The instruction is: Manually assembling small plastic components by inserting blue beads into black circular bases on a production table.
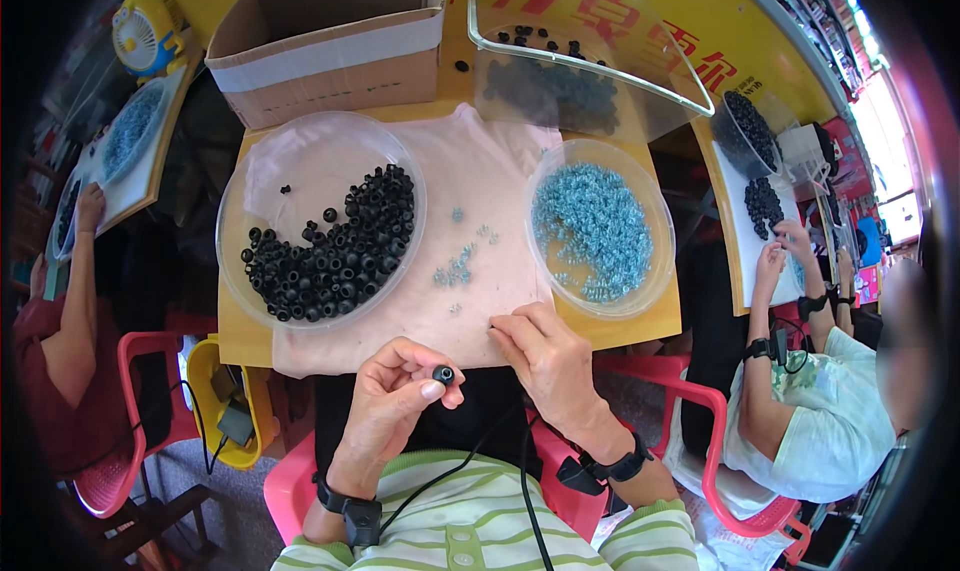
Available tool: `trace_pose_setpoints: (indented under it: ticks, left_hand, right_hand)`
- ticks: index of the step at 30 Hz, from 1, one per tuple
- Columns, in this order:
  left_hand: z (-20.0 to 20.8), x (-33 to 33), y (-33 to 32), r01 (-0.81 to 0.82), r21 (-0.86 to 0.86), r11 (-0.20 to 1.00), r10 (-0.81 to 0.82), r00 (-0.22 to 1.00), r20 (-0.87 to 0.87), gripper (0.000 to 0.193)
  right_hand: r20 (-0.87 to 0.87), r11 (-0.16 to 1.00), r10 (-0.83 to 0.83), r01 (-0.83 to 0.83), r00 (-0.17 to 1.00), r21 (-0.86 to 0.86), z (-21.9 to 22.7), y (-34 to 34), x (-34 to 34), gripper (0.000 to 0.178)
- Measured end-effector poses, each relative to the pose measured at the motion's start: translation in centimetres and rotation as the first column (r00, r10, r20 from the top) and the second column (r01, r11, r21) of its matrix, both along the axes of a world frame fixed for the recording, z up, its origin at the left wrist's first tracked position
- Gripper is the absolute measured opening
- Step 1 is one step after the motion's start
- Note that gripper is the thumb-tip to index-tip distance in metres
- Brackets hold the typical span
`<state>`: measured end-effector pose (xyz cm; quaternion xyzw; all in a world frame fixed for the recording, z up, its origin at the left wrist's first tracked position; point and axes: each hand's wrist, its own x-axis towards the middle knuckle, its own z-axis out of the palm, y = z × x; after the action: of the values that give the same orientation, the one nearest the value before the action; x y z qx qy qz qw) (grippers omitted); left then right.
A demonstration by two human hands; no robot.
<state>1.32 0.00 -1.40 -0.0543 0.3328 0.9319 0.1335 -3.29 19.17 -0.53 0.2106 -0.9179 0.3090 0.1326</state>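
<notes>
Yellow-brown tabletop is partly covered by a pale pink cloth. Just off its near edge, a black bead is pinched between the thumb and fingers of the left hand, its hole exposed. The fingertips of the right hand are gathered at the cloth's edge; whether anything is gripped there cannot be told. Beyond, loose pale-blue pieces are scattered between a round tub of black beads and a shallow bowl of blue pieces. Farther back, a cardboard box and a clear bin are set side by side. Being rounded and held only by fingertips, the bead could be dropped into the lap if the pinch were loosened. Loose pieces could be scattered if the cloth were dragged by the right hand.
</notes>
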Motion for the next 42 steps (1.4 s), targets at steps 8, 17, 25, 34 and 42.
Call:
trace_pose_setpoints:
  ticks: [8, 17, 25, 34, 42]
  left_hand:
    - [0.2, -0.5, 0.2, 0.022, -0.007, 1.0, -0.022, 1.0, -0.007, 0.018]
    - [0.5, -0.4, 0.7, 0.064, 0.005, 0.998, -0.064, 0.997, -0.047, 0.017]
    - [0.2, -0.2, 0.8, 0.105, 0.058, 0.993, -0.104, 0.994, -0.016, 0.018]
    - [0.7, -0.5, 1.7, 0.186, 0.363, 0.913, -0.237, 0.966, 0.1, 0.011]
    - [0.6, -0.4, 1.7, 0.177, 0.287, 0.941, -0.253, 0.934, 0.253, 0.009]
  right_hand:
    - [0.218, 0.887, 0.211, -0.093, 0.953, -0.451, 5.2, 0.0, -0.1, 0.012]
    - [0.165, 0.838, 0.322, -0.2, 0.932, -0.508, 6.1, -0.8, 0.3, 0.012]
    - [0.055, 0.909, 0.279, -0.245, 0.959, -0.338, 6.0, -0.7, 0.9, 0.016]
    - [-0.116, 0.955, 0.242, -0.258, 0.963, -0.148, 5.6, -0.4, 1.1, 0.032]
    - [-0.239, 0.922, 0.359, -0.383, 0.902, -0.06, 4.5, -0.1, 0.5, 0.03]
